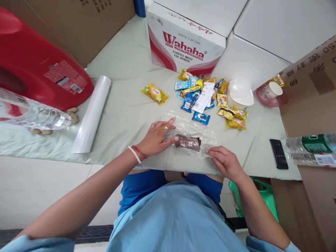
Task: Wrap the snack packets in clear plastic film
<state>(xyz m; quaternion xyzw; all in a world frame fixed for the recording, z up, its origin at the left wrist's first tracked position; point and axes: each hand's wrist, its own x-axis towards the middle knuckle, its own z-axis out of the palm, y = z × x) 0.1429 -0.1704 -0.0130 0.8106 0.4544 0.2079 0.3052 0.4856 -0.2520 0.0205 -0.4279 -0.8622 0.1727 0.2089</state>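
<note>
A brown wrapped snack bar [188, 142] lies on a crumpled sheet of clear plastic wrap [191, 124] near the table's front edge. My left hand [159, 137] rests at the left side of the sheet, fingers stretched out, the thumb tip at the left end of the bar. At the lower right corner of the sheet, my right hand [226, 161] pinches the film between thumb and fingers. Beyond the sheet sits a pile of packaged snacks [193, 94], with a yellow packet [154, 93] lying apart to its left.
A white roll [91, 115], a red jug [49, 59] and a water bottle [34, 112] lie left. A Wahaha carton [186, 42] stands behind the snacks. Rightward are a white bowl [240, 99], a paper cup [274, 90], a black phone [278, 154] and bottles [307, 144].
</note>
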